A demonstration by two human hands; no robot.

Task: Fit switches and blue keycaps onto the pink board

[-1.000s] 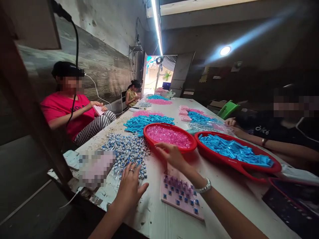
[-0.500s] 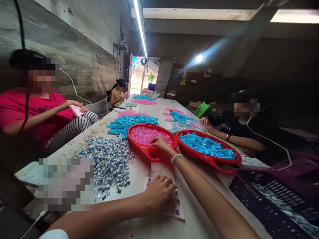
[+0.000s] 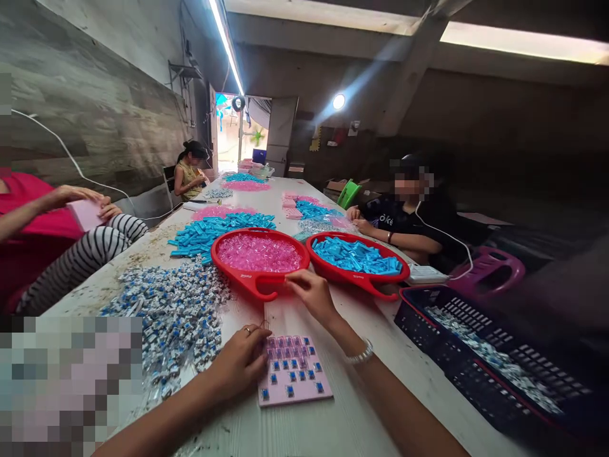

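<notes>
My left hand point(image 3: 242, 360) is curled at the upper left edge of a pink board point(image 3: 311, 392), which lies flat on the table. Blue-and-white key switches point(image 3: 290, 391) sit in rows on the board, and clear pink caps point(image 3: 285, 341) cover those along its far side. Between the board and a red basket point(image 3: 261, 289), my right hand point(image 3: 311, 297) hangs with thumb and fingers pinched. Whatever is in that pinch is too small to make out. Loose pink clear pieces point(image 3: 259, 252) fill this basket.
To its right, a second red basket point(image 3: 366, 280) holds blue pieces point(image 3: 354, 255). Loose switches point(image 3: 174, 311) are heaped left of the board. A dark crate point(image 3: 457, 346) stands at the right. Co-workers sit along both sides of the long table point(image 3: 361, 406).
My right hand has come out of the basket of pink pieces toward the board. My left hand has shifted to the board's left edge, uncovering its switches. The camera view has turned right.
</notes>
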